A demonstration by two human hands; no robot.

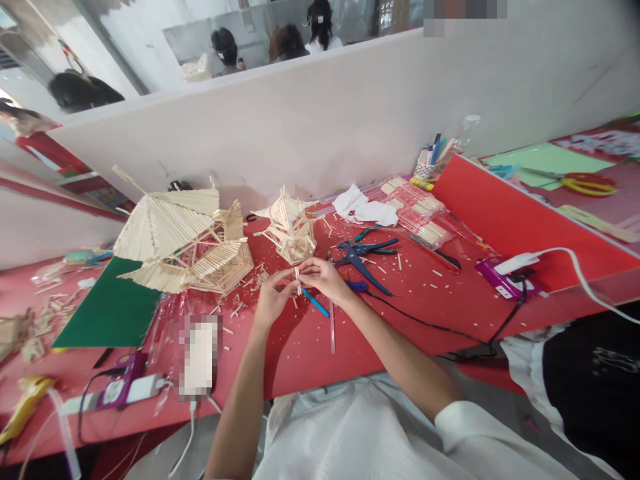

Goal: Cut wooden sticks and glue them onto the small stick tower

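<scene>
Over the middle of the red table, my left hand (274,295) and my right hand (325,279) meet, fingertips pinched around a short bundle of pale wooden sticks (299,275). Just behind them stands a small stick-built model (290,230) with a pointed roof. To its left is a larger stick model (180,240) with slatted, sloping roofs. Blue-handled pliers (363,257) lie to the right of my right hand. Under my hands there is a slim blue rod (316,303), and a clear glue stick (333,330) sits closer to me.
Stick scraps litter the red table. Packs of sticks (417,213) and white tissue (363,207) lie at the back. Purple power strips (507,283) stand at both sides, with trailing cables. A yellow glue gun (25,407), green board (107,310) and blurred rectangle (199,357) are left.
</scene>
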